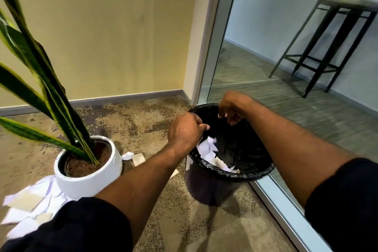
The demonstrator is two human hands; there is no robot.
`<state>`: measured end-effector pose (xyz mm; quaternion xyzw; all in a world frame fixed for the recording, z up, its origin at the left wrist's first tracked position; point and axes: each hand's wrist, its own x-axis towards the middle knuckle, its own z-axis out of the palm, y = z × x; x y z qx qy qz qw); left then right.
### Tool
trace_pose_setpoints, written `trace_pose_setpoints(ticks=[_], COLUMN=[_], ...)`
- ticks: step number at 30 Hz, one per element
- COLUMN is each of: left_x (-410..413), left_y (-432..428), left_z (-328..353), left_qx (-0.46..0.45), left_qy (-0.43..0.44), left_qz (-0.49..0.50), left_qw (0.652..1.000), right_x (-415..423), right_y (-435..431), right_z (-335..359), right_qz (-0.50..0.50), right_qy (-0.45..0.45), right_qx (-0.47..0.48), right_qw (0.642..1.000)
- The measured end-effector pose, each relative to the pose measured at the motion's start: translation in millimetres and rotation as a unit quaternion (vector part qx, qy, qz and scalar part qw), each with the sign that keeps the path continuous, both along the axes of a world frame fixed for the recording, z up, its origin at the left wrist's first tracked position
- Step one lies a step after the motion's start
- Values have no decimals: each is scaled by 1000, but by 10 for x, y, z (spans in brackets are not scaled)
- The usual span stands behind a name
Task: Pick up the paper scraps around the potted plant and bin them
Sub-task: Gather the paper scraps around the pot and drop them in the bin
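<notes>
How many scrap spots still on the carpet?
4: a pile left of the white pot, a crumpled scrap and a flat piece right of it, one beside the bin. The forearm may hide more.

Open carpet [143, 129] between white pot [90, 178] and bin [214, 186]. Glass wall [286, 67] touching bin on right. Long leaves [51, 88] leaning over pot. Bin mouth open from above.

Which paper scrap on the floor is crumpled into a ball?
The white crumpled scrap touching the right side of the white pot; the beige scrap beside it and the others lie flat.
</notes>
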<state>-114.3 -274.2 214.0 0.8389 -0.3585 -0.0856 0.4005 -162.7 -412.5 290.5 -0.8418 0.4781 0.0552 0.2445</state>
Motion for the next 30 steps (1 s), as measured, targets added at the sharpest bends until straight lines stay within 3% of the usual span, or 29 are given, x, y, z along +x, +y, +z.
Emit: trace_pose_setpoints(ticks=[5,11,16,20,30], left_x=[74,384,727,868,895], left_y=[55,323,746,1029,1268], left_z=[-50,-102,-363,-685,-1558], left_qx=[-27,-91,-58,22,179], left_qy=[-30,-77,-76,-37,34], left_qz=[-7,19,61,75,24], left_qw=[999,993,994,996,983], right_x=[127,483,862,1035,981], right_y=[84,447,983,1338,1515], right_z=[16,103,-107,-592,-1905], right_qz=[8,58,141,170,110], right_qy=[-46,-149,-244,-209,-34], right_qx=[-21,-138,-99,-77,-16], right_qw=[999,978,954,960,993])
